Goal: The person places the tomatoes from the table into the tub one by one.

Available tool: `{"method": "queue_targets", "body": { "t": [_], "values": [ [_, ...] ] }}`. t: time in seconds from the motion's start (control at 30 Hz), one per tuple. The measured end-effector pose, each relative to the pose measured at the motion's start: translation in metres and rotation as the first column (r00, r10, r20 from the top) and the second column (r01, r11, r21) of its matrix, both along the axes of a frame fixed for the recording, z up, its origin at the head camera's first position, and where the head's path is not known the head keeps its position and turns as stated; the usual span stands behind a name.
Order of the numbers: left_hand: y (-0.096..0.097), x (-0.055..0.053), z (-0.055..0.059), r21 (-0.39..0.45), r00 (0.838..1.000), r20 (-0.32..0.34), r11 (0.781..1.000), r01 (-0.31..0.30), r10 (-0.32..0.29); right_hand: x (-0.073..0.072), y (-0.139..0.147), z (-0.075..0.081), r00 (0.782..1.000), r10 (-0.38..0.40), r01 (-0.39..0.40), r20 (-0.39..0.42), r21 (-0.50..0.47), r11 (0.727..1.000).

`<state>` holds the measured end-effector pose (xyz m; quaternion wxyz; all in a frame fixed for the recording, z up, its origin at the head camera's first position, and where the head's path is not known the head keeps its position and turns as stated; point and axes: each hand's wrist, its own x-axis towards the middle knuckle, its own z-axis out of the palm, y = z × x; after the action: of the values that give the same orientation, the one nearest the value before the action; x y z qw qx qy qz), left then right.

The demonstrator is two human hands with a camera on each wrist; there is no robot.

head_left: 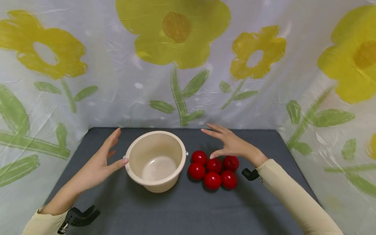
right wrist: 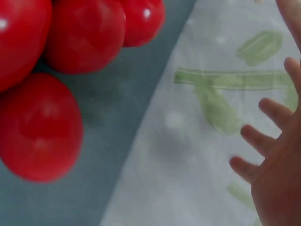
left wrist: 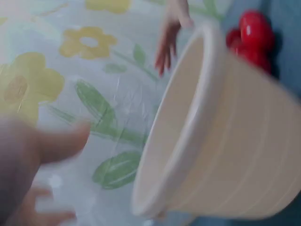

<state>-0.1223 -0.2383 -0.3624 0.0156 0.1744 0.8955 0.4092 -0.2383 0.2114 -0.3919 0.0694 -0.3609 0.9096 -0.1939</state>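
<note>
A cream bucket stands upright on the table, its inside bare. My left hand is at its left side, fingers spread, the thumb tip right at the rim in the head view. The left wrist view shows the bucket's ribbed wall beside that hand. Several shiny red balls, perhaps fruit, sit in a cluster to the right of the bucket. Over their far side hovers my right hand, fingers apart and holding nothing. In the right wrist view the red balls lie left of the hand.
A dark grey cloth covers the table. Behind and at both sides hangs a pale curtain painted with yellow flowers. Each wrist carries a black camera mount. A small metal knob sticks out from the bucket's right side.
</note>
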Motion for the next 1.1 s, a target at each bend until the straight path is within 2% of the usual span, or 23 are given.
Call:
{"method": "queue_targets", "body": {
  "t": [0.1,0.17,0.27,0.33,0.43,0.53,0.6,0.8,0.93,1.1],
  "values": [
    [-0.002,0.011,-0.010,0.059,0.986,0.078,0.986,-0.153,0.148,-0.008,-0.003,-0.012,0.996,-0.002,0.009,0.087,-0.079,0.997],
    [-0.003,0.018,-0.019,0.092,0.963,0.148,0.966,-0.242,0.227,-0.015,-0.009,-0.020,0.990,0.010,0.006,0.141,-0.115,0.993],
    [0.000,0.026,-0.033,0.151,0.924,0.260,0.934,-0.325,0.280,-0.025,-0.018,-0.033,0.972,0.051,-0.017,0.228,-0.149,0.989],
    [0.002,0.031,-0.040,0.222,0.899,0.341,0.905,-0.362,0.276,-0.030,-0.022,-0.042,0.955,0.076,-0.031,0.287,-0.159,0.987],
    [0.007,0.033,-0.050,0.328,0.861,0.455,0.856,-0.400,0.228,-0.035,-0.027,-0.051,0.927,0.088,-0.030,0.365,-0.163,0.986],
    [0.011,0.033,-0.058,0.411,0.829,0.533,0.804,-0.430,0.171,-0.039,-0.028,-0.058,0.912,0.072,-0.015,0.404,-0.144,0.989],
    [0.012,0.032,-0.062,0.455,0.819,0.556,0.774,-0.440,0.139,-0.041,-0.028,-0.062,0.908,0.059,-0.007,0.414,-0.126,0.992],
    [0.018,0.028,-0.069,0.551,0.808,0.583,0.689,-0.471,0.087,-0.042,-0.030,-0.069,0.901,0.014,0.011,0.433,-0.055,0.998],
    [0.021,0.027,-0.070,0.569,0.796,0.598,0.652,-0.501,0.089,-0.042,-0.033,-0.072,0.889,0.019,0.009,0.457,-0.060,0.998],
    [0.025,0.027,-0.069,0.588,0.795,0.600,0.626,-0.512,0.086,-0.042,-0.035,-0.072,0.878,0.013,0.023,0.478,-0.070,0.997]
  ]
}}
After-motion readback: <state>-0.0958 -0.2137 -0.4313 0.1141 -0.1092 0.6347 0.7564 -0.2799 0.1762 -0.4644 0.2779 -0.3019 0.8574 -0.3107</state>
